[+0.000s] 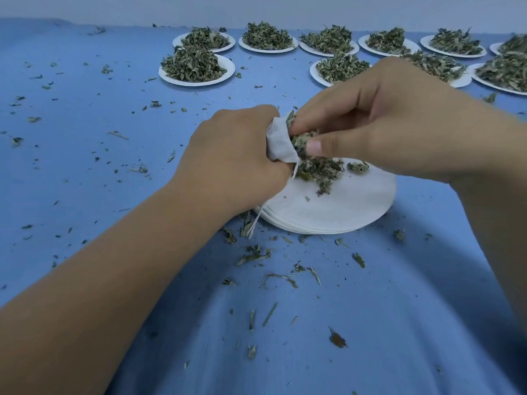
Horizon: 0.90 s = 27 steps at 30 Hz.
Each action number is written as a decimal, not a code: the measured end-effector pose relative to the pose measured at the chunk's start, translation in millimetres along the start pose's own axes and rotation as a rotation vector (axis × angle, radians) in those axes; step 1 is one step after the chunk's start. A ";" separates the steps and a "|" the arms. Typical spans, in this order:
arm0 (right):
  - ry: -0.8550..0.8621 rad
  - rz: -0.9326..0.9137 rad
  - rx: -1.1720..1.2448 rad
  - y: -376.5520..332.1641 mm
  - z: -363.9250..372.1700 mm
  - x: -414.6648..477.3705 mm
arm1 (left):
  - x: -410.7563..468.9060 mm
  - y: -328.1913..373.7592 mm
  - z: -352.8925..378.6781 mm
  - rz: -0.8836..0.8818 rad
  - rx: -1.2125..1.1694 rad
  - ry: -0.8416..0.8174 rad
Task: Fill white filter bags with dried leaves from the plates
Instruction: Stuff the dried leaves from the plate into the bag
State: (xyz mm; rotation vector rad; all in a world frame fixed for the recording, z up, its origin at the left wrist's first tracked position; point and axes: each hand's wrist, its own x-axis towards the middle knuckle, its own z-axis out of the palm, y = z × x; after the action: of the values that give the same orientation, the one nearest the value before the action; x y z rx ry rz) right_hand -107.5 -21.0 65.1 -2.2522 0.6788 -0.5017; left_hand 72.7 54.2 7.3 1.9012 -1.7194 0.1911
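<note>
Left hand (236, 155) grips the white filter bag (281, 143) mid tabletop (114, 166), bag mouth facing right. Right hand (385, 121), just right of it, pinches dried leaves (299, 138) at the mouth. Next push likely goes right to left. Loose leaves lie on the white stack (342, 206) below. Full plates (196, 78) sit far, well apart.

Only one view is given, taken from head height through a wide-angle lens and aimed forward and down across the blue-clothed table (85, 166). The left hand (236, 158) and right hand (399, 124) are framed close at centre; the plates (196, 82) are seen farther off, by the wall (256, 7).
</note>
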 end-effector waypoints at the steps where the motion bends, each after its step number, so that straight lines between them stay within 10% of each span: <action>1: 0.016 -0.001 0.004 0.7 0.3 0.2 | -0.3 0.3 -0.1 0.000 -0.015 0.002; 10: 0.238 0.027 -0.136 6.9 22.5 15.7 | 0.2 7.6 -6.3 0.094 -0.118 -0.029; 22: 0.053 0.069 0.132 12.2 12.0 15.8 | -1.7 -1.1 -6.7 0.059 -0.252 0.053; 27: -0.002 0.036 -0.260 27.8 7.8 -3.4 | -2.8 -13.8 -11.7 -0.050 -0.302 -0.002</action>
State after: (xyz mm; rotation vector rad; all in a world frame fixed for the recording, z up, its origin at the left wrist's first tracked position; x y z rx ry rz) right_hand -114.9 -31.6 39.1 -2.4762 0.8222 -0.4136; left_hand 88.4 62.6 11.5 1.7190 -1.5984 -0.0862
